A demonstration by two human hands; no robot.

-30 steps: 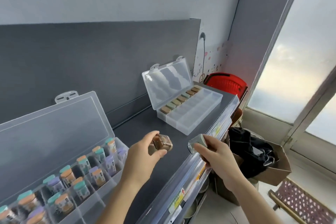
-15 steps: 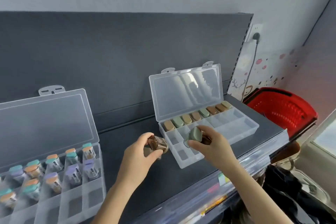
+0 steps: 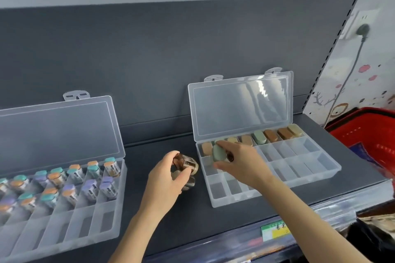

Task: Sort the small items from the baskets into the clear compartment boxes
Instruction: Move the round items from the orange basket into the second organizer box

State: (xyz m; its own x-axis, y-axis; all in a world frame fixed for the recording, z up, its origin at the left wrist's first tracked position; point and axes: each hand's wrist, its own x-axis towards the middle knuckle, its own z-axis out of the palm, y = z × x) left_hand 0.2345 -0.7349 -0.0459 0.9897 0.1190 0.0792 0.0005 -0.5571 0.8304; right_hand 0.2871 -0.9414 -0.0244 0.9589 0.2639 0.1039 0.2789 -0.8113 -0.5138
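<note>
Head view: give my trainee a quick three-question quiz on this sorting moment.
1. True or false: the right hand is empty.
2. Which clear plastic compartment box has items only in its back row: A the left box, B the right box?
3. Fill in: the left hand holds small brown jars over the dark grey ____.

Key:
1. False: its fingers hold a grey-green capped item.
2. B.
3. Shelf.

Red basket point(image 3: 367, 134) cut off right; left box point(image 3: 64, 209) cut off left
</note>
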